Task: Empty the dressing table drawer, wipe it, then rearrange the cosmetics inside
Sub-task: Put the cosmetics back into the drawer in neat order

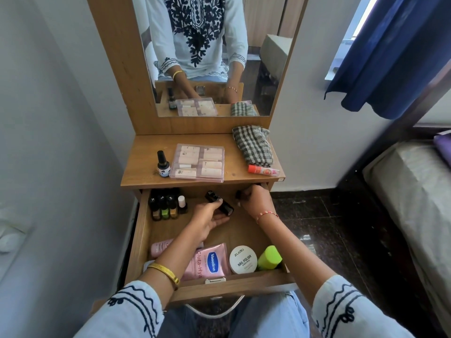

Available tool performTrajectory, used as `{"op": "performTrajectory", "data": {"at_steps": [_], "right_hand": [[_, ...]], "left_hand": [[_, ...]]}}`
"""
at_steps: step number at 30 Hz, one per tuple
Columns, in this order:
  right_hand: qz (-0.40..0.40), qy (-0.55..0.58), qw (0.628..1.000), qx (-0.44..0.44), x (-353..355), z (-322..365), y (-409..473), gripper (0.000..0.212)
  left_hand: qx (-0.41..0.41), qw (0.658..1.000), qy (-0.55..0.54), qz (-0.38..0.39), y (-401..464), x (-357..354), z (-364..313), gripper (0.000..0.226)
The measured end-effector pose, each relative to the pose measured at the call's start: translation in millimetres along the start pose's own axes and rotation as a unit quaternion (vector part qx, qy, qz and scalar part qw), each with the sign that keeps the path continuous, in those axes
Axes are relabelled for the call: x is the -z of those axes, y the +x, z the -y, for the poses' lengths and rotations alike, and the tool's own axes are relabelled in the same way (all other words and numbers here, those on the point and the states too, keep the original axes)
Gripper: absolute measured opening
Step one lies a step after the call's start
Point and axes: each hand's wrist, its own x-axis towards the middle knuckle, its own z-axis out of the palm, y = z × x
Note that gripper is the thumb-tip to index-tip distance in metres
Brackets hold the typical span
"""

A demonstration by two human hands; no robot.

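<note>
Your left hand [207,219] curled its grip around black cylindrical lipstick tubes [220,203]. Your right hand [253,200] closed on a small dark object [238,194], reaching deep into the wooden drawer [141,230].

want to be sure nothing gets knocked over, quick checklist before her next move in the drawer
1. Left hand has a firm hold on the black lipstick tubes: ok.
2. What the right hand grips at the back right corner: cannot tell.
3. Nail polish bottles upright at back left: ok.
4. Free floor in the drawer middle: ok.
5. Checked cloth out of the drawer, on the tabletop: ok.
</note>
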Motion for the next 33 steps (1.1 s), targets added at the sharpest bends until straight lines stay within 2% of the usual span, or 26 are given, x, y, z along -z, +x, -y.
{"op": "performTrajectory", "data": {"at_steps": [2, 4, 6, 7, 12, 14, 16, 19, 20, 22, 26, 28, 33], "right_hand": [[0.000, 0.039, 0.999, -0.014, 6.5, 3.7, -5.5, 0.018], [0.078, 0.114, 0.990, -0.041, 12.6, 10.2, -10.8, 0.023], [0.175, 0.206, 0.960, -0.070, 18.1, 18.3, -19.3, 0.025], [0.193, 0.223, 0.953, -0.064, 19.1, 20.8, -22.0, 0.024], [0.152, 0.170, 0.974, -0.012, 20.3, 21.6, -30.8, 0.014], [0.119, 0.135, 0.984, -0.015, 20.6, 17.6, -31.8, 0.018], [0.077, 0.110, 0.991, -0.018, 22.1, 13.0, -31.3, 0.017], [0.024, 0.043, 0.999, -0.010, 27.1, 6.8, -28.5, 0.002], [0.010, 0.018, 1.000, -0.004, 28.5, 5.0, -27.6, 0.006], [-0.010, -0.022, 1.000, 0.012, 28.4, 2.2, -25.4, 0.015], [-0.016, -0.077, 0.995, 0.058, 22.3, 0.5, -18.9, 0.020], [-0.014, -0.080, 0.994, 0.078, 18.8, -0.5, -16.0, 0.021], [-0.013, -0.047, 0.994, 0.099, 12.0, -5.5, -12.5, 0.026]], "left_hand": [[0.033, 0.998, -0.058, 0.001, -3.8, 1.0, -1.8, 0.008], [0.053, 0.995, -0.088, 0.014, -7.4, 1.4, -2.8, 0.012], [0.061, 0.993, -0.096, 0.026, -10.7, -0.9, -1.7, 0.015], [0.064, 0.993, -0.096, 0.032, -12.1, -2.6, -0.5, 0.015], [0.082, 0.991, -0.078, 0.065, -15.3, -9.0, 3.9, 0.011], [0.088, 0.993, -0.030, 0.077, -14.8, -10.8, 5.4, 0.016], [0.077, 0.995, 0.044, 0.052, -12.3, -12.1, 7.3, 0.019], [0.051, 0.991, 0.123, 0.008, -9.0, -13.2, 9.9, 0.014], [0.033, 0.988, 0.149, -0.009, -6.2, -13.0, 11.0, 0.011], [-0.028, 0.976, 0.213, -0.042, 1.6, -12.1, 14.0, 0.011], [-0.149, 0.917, 0.360, -0.081, 13.6, -17.2, 14.5, 0.023], [-0.176, 0.902, 0.385, -0.084, 17.4, -21.4, 14.8, 0.029], [-0.199, 0.888, 0.408, -0.078, 31.0, -25.0, 20.7, 0.035]]}}
